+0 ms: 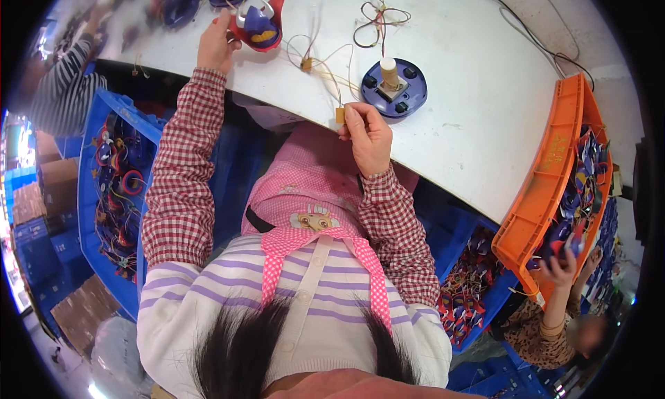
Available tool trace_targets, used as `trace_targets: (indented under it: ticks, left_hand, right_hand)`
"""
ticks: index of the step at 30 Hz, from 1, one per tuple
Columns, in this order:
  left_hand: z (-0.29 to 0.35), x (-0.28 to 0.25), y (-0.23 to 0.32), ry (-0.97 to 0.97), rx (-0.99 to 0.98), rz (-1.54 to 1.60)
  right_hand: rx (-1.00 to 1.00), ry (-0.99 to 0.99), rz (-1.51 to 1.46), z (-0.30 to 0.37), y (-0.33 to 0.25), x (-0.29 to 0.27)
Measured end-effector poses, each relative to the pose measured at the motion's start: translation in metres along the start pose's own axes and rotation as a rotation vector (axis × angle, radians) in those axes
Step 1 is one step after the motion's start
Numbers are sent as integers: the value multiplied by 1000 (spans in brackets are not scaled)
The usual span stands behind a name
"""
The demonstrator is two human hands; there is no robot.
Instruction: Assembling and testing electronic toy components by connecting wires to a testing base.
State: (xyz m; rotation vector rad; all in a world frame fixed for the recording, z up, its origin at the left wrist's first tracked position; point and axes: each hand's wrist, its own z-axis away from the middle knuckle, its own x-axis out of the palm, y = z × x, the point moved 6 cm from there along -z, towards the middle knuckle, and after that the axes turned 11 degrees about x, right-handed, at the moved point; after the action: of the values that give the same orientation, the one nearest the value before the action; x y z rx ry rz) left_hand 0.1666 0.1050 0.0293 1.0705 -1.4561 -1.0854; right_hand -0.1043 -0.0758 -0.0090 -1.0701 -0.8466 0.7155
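My left hand (pixel 217 47) is closed on a red, blue and yellow toy head (pixel 262 26) with pale horns, held over the white table's far left part. Thin wires trail from the toy to a small brown square piece (pixel 306 64) beside it. My right hand (pixel 369 137), at the table's near edge, pinches another small yellow-brown square piece (pixel 340 116) with thin wires on it. Just beyond that hand lies a round dark-blue base (pixel 413 93) with black parts and an upright post (pixel 389 72), white at its top and tan below. Coiled wires (pixel 381 18) run from it.
More toy parts (pixel 176 3) lie at the table's far left. Blue crates (pixel 104 191) of wired toys stand at both sides below the table. An orange crate (pixel 537 191) borders the right end. One person in striped sleeves (pixel 69 80) works at left; another person's hand (pixel 560 269) holds a toy at right.
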Motion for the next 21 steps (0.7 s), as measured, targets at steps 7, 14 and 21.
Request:
trace_targets:
  ticks: [7, 14, 21]
  left_hand:
    - [6, -15, -22, 77, -112, -112]
    - [55, -24, -4, 379, 105, -297]
    - [121, 66, 2, -463, 981, -1093]
  right_hand:
    - [54, -28, 13, -1, -3, 4]
    - [102, -56, -2, -4, -4, 6]
    - [144, -106, -63, -3, -5, 6]
